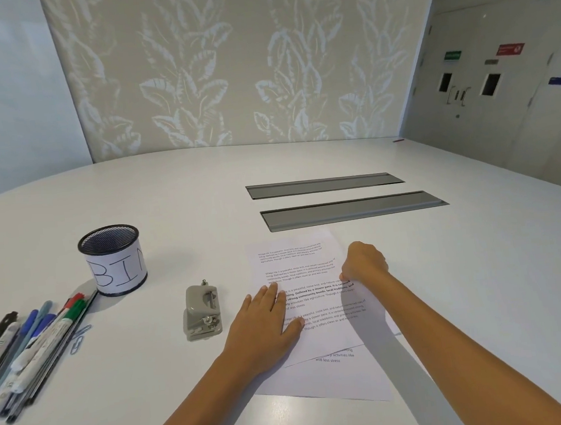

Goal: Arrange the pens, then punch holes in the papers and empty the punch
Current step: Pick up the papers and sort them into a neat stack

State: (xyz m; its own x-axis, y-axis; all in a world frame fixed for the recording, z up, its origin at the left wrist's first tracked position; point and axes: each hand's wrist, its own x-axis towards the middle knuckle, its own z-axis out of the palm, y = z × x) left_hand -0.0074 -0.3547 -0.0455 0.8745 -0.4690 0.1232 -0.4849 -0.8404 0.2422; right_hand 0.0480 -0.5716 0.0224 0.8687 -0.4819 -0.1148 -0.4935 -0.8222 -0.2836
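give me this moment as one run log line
stage: squaring papers | left hand: flat on sheets | right hand: curled on sheet edge | punch: idle, left of papers | pens: grouped, far left

The broad white table (pixel 174 188) has a smooth, matt surface with a faint sheen. Two long grey recessed trays (pixel 324 185) set into it look like brushed metal. The white printed sheets of paper (pixel 298 269) are thin, flat and matt. The small grey hole punch (pixel 202 310) appears painted metal, dull, with shinier bare-metal parts at its near end. The black round cup (pixel 111 259) is fine wire mesh, wrapped in a matt paper label. The mixed markers and pens (pixel 29 353) have smooth plastic barrels.
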